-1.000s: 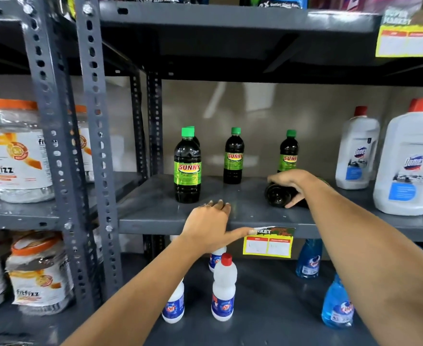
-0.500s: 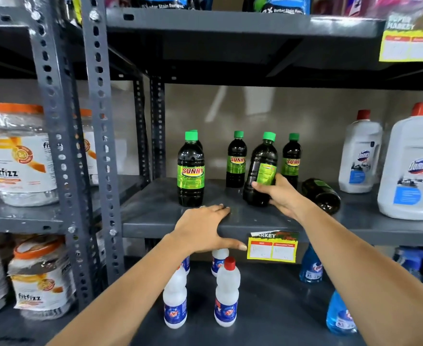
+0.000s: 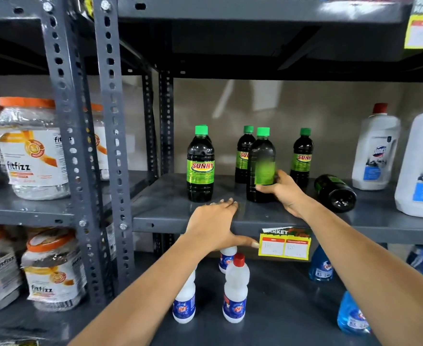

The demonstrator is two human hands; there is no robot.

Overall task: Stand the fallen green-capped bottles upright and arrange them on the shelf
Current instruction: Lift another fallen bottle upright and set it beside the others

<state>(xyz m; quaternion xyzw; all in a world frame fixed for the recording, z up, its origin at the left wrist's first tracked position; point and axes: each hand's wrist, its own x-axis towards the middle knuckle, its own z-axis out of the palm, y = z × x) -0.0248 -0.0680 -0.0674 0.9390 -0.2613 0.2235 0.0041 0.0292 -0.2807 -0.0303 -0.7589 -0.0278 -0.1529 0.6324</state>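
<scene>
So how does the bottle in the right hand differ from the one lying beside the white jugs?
The held bottle stands upright, cap up; the fallen bottle lies on its side, base toward the camera, cap hidden. The right hand grips the held one; nothing touches the fallen one. Both are dark bottles with green labels on the same shelf.

"SUNNY" reads in red on the green label of the front-left bottle [image 3: 200, 164] — and, cut off, on two bottles behind [image 3: 302, 157]. Orange-lidded jars [image 3: 31, 148] carry "fitfizz". The shelf-edge price tag [image 3: 284, 243] shows "…ARKET" — its figures illegible.
</scene>
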